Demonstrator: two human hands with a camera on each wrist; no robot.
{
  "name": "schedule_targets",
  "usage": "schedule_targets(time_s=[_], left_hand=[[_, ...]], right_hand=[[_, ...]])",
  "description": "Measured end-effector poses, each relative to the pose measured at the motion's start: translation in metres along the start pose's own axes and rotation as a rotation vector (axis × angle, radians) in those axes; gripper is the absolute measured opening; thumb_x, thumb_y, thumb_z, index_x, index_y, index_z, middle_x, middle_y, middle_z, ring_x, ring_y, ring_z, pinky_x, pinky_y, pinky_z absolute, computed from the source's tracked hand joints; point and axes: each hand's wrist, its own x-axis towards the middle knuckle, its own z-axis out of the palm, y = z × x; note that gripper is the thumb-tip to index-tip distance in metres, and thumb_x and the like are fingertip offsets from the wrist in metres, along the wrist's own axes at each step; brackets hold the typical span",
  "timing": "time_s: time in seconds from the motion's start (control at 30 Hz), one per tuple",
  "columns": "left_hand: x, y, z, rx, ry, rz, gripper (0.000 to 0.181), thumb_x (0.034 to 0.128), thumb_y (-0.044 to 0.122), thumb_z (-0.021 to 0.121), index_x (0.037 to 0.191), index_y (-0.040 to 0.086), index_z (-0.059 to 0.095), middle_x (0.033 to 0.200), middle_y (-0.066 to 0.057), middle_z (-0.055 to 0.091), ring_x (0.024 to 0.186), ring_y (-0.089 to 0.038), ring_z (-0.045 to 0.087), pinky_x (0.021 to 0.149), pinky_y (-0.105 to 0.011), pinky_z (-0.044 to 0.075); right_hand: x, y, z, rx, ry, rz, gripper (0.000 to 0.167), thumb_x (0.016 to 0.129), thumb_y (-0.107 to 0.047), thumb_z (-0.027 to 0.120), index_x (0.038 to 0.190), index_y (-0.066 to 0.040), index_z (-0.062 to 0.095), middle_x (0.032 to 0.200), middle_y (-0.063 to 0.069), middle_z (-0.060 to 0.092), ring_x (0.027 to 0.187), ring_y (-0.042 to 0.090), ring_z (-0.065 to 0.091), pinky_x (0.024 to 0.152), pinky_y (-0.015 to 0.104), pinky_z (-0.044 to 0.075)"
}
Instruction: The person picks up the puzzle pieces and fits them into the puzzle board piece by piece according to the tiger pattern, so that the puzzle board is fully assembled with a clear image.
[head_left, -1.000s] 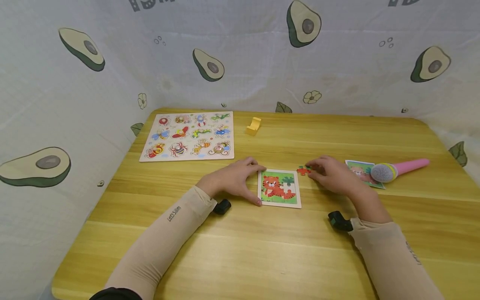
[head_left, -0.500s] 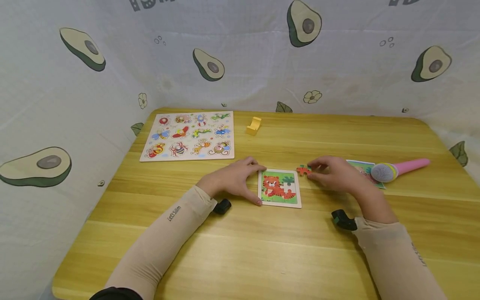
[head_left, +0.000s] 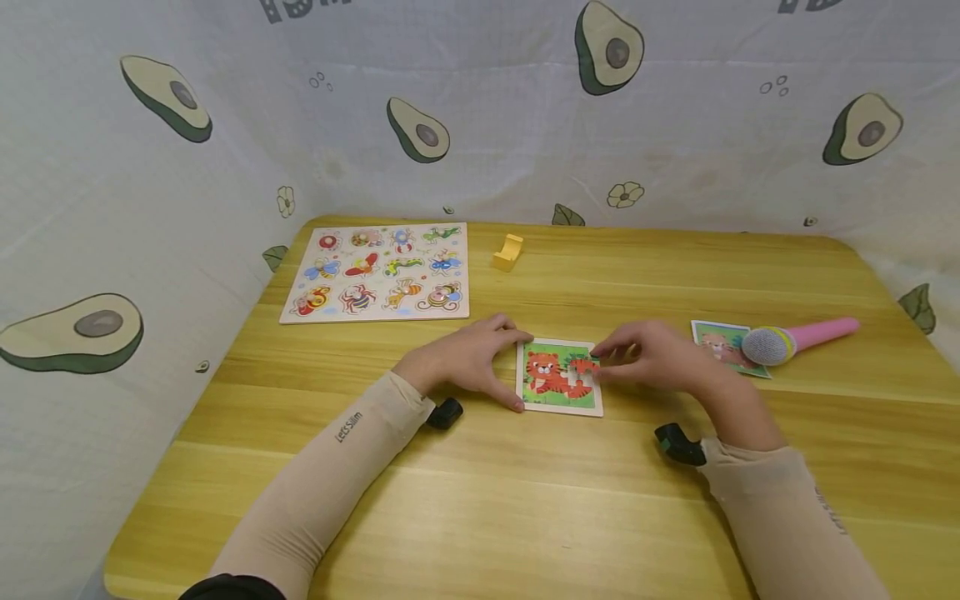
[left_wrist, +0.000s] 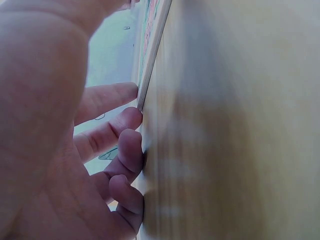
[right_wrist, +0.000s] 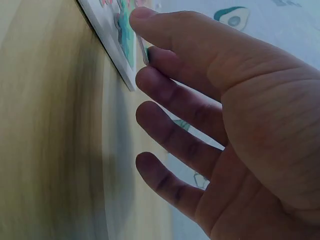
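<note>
A small square tiger jigsaw puzzle (head_left: pixel 562 410) in a pale wooden frame lies mid-table. My left hand (head_left: pixel 472 354) holds its left side, index finger at the far corner and thumb at the near one. In the left wrist view, fingertips touch the frame's edge (left_wrist: pixel 155 50) and the other fingers rest on the table. My right hand (head_left: pixel 660 358) pinches a red-and-green jigsaw piece (head_left: pixel 583 365) between thumb and index finger, over the puzzle's right side. A pale gap shows just below that piece. In the right wrist view the piece (right_wrist: pixel 145 52) appears edge-on, partly hidden.
A wooden insect peg puzzle (head_left: pixel 378 283) lies at the back left, a small yellow block-like stand (head_left: pixel 507 252) beside it. To the right, a pink toy microphone (head_left: pixel 795 337) overlaps a picture card (head_left: pixel 720 346). A curtain printed with avocados rises behind the table (head_left: pixel 480 500).
My right hand has lifted the jigsaw piece from the table and moved it left over the puzzle. The left hand and the puzzle have stayed in place.
</note>
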Motion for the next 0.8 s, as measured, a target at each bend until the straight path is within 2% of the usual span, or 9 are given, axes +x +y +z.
schedule_targets(time_s=[0.23,0.8], left_hand=[[0.0007,-0.0006,0.0007,0.009,-0.001,0.008,0.105,0.07,0.066,0.082,0.154,0.018,0.042,0.134,0.002,0.041,0.118,-0.012,0.043,0.103,-0.027,0.037],[0.0003,0.0008,0.0,0.0,-0.004,0.002,0.104,0.0703,0.066,0.082,0.154,0.018,0.042,0.133,0.002,0.041,0.118,-0.013,0.043,0.103,-0.027,0.037]], right_hand=[[0.0011,-0.0042,0.0048,0.013,-0.05,0.009,0.028,0.085,-0.03,0.083,0.108,-0.013,0.079,0.105,0.0,0.069,0.092,0.02,0.058,0.083,0.041,0.051],[0.0031,-0.0092,0.0086,0.026,-0.083,0.004,0.025,0.087,-0.026,0.082,0.106,-0.01,0.079,0.101,-0.001,0.067,0.091,0.019,0.059,0.084,0.043,0.051]])
